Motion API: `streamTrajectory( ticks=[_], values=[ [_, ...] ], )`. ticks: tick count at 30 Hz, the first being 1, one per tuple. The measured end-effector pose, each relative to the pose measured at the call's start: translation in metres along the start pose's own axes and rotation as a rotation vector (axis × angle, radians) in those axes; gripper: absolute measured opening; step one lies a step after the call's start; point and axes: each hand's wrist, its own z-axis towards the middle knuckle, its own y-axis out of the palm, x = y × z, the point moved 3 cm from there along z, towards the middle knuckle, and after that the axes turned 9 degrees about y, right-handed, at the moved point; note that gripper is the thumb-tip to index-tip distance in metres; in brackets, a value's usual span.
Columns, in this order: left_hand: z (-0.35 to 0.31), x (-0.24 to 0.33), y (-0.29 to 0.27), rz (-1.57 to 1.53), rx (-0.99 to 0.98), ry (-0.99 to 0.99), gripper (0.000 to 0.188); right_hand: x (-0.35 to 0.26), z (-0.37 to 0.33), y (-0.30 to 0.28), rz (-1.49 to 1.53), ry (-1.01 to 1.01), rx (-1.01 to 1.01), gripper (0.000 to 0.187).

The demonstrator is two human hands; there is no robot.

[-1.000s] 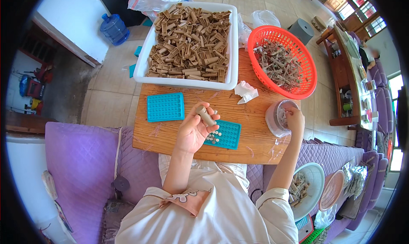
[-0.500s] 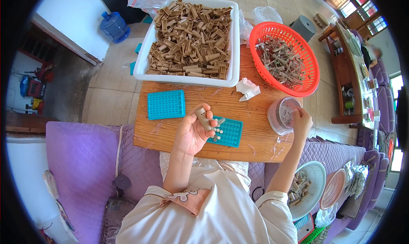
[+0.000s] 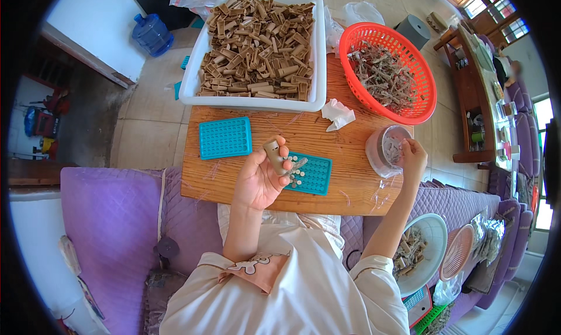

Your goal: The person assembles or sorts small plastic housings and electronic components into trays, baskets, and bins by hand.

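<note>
My left hand point(image 3: 257, 180) is closed around a short brown plastic tube piece point(image 3: 273, 155), held upright above the table. Just beyond its fingertips a small clear piece point(image 3: 299, 164) shows; whether the hand holds it or it lies on the tray is unclear. Under and beside that hand is a blue tray of small cells point(image 3: 318, 174), with several pale round discs point(image 3: 300, 173) at its left part. My right hand point(image 3: 414, 158) is at the rim of a clear round tub point(image 3: 380, 151) of small transparent pieces, its fingers pinched together. What they hold is hidden.
A white bin point(image 3: 196, 92) heaped with brown pieces stands at the back. Right of it sit a red basket point(image 3: 426, 72) of scraps and a crumpled tissue point(image 3: 338, 114). Another blue tray point(image 3: 225, 138) lies left on the wooden table point(image 3: 263, 127). A pale basin point(image 3: 435, 232) stands at my right.
The view has shifted slightly. Both hands stay nearly where they were, the left still holding the brown tube piece, the right at the tub's rim with fingers pinched.
</note>
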Motion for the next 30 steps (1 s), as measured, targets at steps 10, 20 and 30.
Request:
streamTrajectory(
  ticks=[10,20,30],
  values=[
    [0.0,-0.002,-0.01,-0.164,-0.029,-0.119,0.037,-0.003,-0.001,-0.001,0.028,-0.01,-0.022,0.017],
    [-0.001,-0.002,-0.01,-0.33,0.056,-0.151,0.037,-0.007,-0.007,0.001,-0.203,-0.09,-0.089,0.016],
    [-0.002,-0.001,-0.007,-0.296,0.055,-0.112,0.037,-0.003,-0.004,-0.001,-0.195,-0.178,-0.107,0.014]
  ],
)
